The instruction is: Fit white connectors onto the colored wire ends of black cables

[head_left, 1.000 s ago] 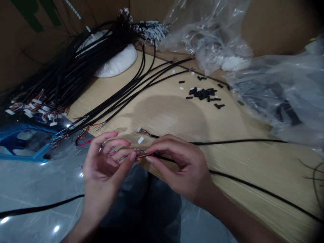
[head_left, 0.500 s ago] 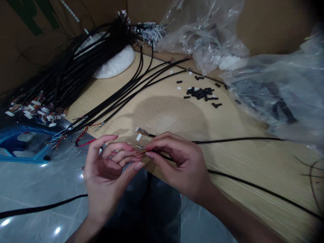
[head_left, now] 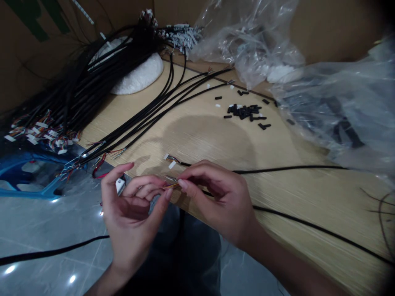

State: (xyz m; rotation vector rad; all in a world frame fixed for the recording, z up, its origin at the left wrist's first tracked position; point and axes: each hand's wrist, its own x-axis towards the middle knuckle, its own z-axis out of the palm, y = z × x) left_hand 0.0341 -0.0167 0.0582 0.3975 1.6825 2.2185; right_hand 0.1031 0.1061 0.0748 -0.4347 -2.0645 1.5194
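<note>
Between the finger and thumb of my right hand [head_left: 220,197] is the end of a black cable [head_left: 290,220], which trails off to the lower right. Thin bare-ended wires [head_left: 171,186], orange and dark, stick out leftward from that grip. My left hand [head_left: 135,205] pinches these wires by their tips between thumb and fingers, its index finger raised. Just behind my right hand, a second black cable [head_left: 286,167] lies on the wooden table. At its end are coloured wires, a small white connector [head_left: 166,156] and a white label [head_left: 172,165].
Several black cables [head_left: 148,111] with stripped ends lie across the table [head_left: 197,135]. A thick cable bundle [head_left: 92,82] rests at the left on white foam wrap [head_left: 140,76]. Short black tubes [head_left: 245,111] are piled at centre right, near clear plastic bags [head_left: 348,107]. A blue stool [head_left: 33,191] stands left.
My left thumb has closed up onto the wires beside the fingertips. My right hand has barely moved, and the view has shifted slightly.
</note>
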